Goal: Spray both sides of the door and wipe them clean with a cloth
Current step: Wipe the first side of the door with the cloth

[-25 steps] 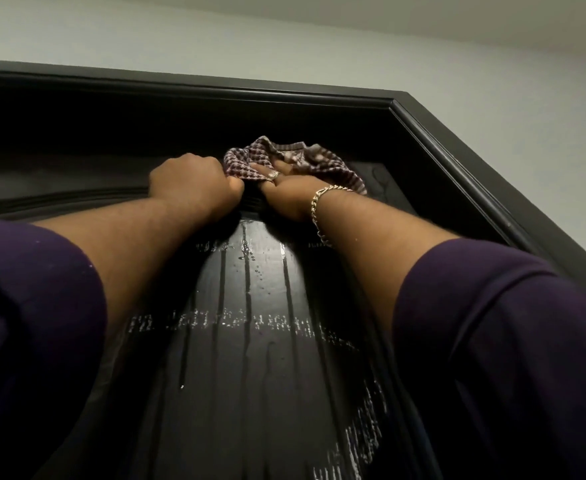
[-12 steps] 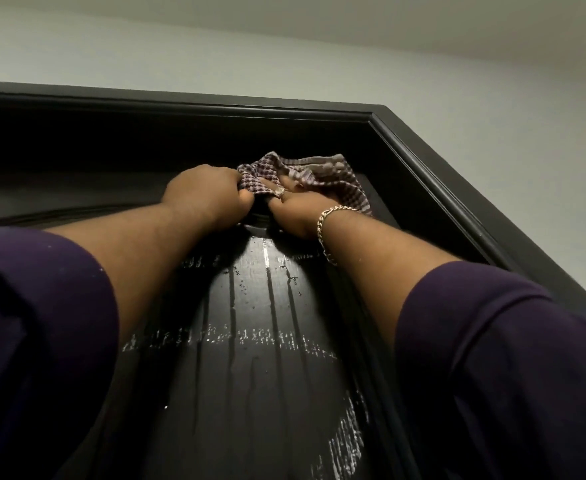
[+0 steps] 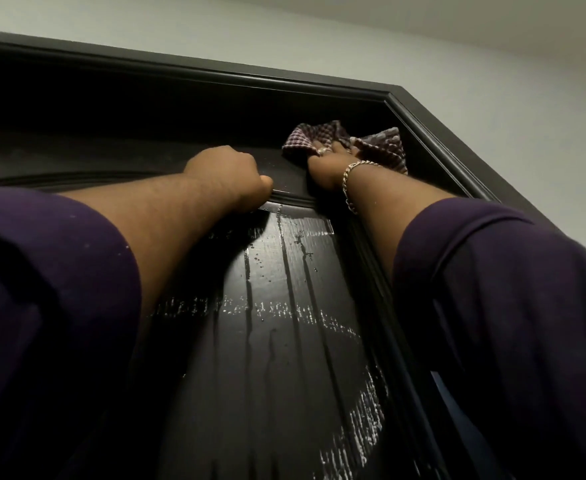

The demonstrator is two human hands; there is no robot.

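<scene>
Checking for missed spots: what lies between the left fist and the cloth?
Head view: only bare wet door separates left hand from cloth.

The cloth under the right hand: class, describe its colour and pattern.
The cloth is checked, dark maroon and white; the head view shows it.
</scene>
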